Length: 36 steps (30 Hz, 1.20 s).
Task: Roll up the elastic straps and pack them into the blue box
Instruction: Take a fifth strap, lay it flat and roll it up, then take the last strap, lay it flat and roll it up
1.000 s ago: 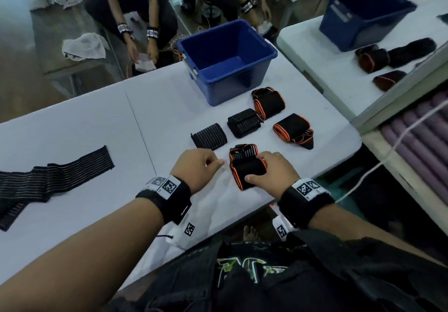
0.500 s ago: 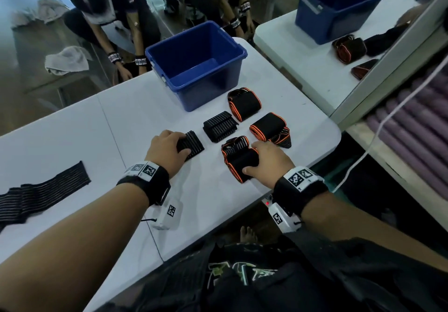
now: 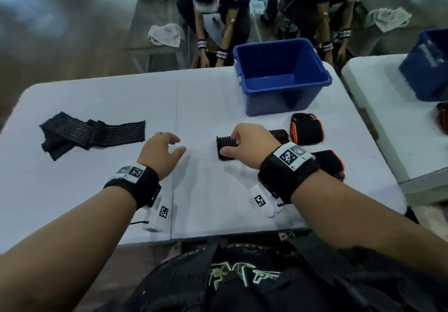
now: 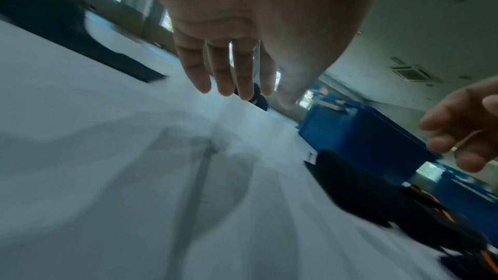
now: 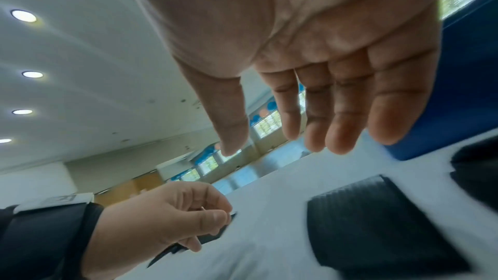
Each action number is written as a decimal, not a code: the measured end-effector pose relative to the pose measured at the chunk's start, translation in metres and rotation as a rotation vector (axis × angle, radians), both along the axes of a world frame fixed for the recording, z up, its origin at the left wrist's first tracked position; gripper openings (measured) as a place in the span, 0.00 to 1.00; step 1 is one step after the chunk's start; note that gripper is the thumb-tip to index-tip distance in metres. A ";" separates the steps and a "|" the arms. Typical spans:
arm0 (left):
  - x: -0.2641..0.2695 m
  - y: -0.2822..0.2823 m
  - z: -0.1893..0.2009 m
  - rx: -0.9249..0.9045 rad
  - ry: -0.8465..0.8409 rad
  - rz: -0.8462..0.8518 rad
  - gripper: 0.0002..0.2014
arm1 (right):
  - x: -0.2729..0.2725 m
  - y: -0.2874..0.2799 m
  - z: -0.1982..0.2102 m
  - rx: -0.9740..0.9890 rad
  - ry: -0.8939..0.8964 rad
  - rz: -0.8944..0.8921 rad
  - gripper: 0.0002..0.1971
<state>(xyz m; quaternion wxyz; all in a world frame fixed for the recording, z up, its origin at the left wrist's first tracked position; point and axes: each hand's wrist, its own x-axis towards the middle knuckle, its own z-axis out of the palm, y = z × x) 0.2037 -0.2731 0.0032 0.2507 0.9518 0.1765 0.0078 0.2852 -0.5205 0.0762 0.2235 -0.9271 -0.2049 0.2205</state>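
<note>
The blue box (image 3: 278,104) stands empty at the table's far right. My right hand (image 3: 228,146) hovers just over a ribbed black rolled strap (image 3: 223,156), its fingers relaxed and spread around it; the right wrist view shows this hand (image 5: 275,146) clear of the roll (image 5: 377,225). Left of that roll, my left hand (image 3: 178,144) hangs loosely curled and holds nothing. An unrolled black strap (image 3: 97,133) lies flat at the far left. An orange-edged roll (image 3: 306,131) lies near the box. Another (image 3: 332,163) is half hidden behind my right wrist.
A further black roll (image 3: 280,135) peeks out behind my right hand. People (image 3: 218,8) bend over at the table's far edge. A second white table (image 3: 378,117) at the right carries another blue box (image 3: 429,69). The table's near edge is close to my body.
My left hand left the ribbed roll and moved left, now empty. My right hand let go of the orange-edged roll and moved over the ribbed roll. The head view swung left.
</note>
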 end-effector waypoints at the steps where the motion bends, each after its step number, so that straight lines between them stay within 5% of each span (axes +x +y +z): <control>1: -0.011 0.013 0.002 -0.003 0.004 0.045 0.15 | 0.000 0.019 0.002 0.005 0.004 0.058 0.21; 8: -0.091 0.116 0.014 0.030 0.010 0.339 0.13 | -0.007 0.139 0.004 -0.003 0.043 0.329 0.24; 15: -0.133 0.202 0.015 0.025 0.030 0.484 0.12 | -0.010 0.221 -0.015 -0.127 0.037 0.392 0.21; 28: -0.105 0.310 -0.019 0.027 0.129 0.296 0.16 | -0.001 0.309 -0.049 -0.291 -0.049 0.330 0.17; 36: -0.107 0.330 -0.045 0.150 0.158 0.137 0.19 | -0.003 0.322 -0.082 -0.445 -0.127 0.416 0.32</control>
